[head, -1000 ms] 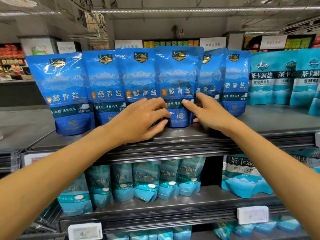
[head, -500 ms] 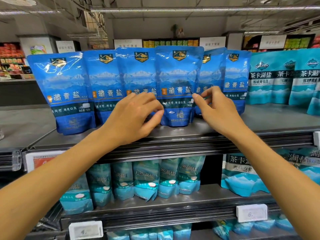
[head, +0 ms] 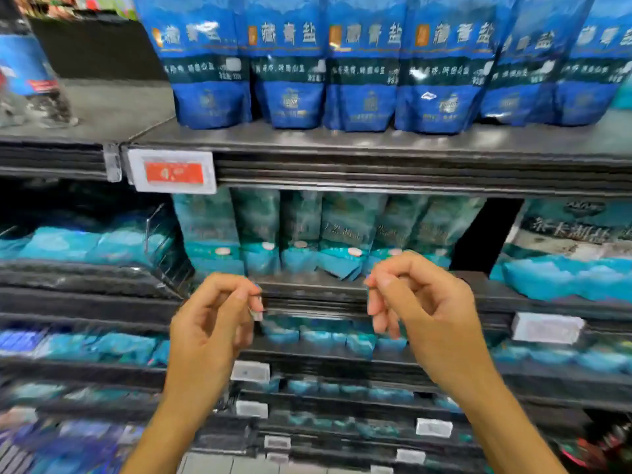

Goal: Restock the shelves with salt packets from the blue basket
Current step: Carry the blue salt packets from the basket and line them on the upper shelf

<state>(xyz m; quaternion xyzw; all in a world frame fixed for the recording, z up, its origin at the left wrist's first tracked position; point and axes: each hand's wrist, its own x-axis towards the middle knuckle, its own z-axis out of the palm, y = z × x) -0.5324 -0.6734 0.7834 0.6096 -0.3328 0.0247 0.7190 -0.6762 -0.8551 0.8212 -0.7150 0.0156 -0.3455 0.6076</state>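
I face dark metal shop shelving, blurred in places, whose top shelf (head: 376, 142) carries six dark blue salt packets (head: 366, 63) standing upright side by side in a row, with a red-and-white price tag (head: 172, 171) clipped to its front edge at the left. On the shelf below (head: 307, 289) stand about six teal packets (head: 349, 230), with more teal packs on lower tiers. My left hand (head: 208, 323) and right hand (head: 420, 309) hang in front of the second shelf, well below the blue row, fingers loosely curled and holding nothing.
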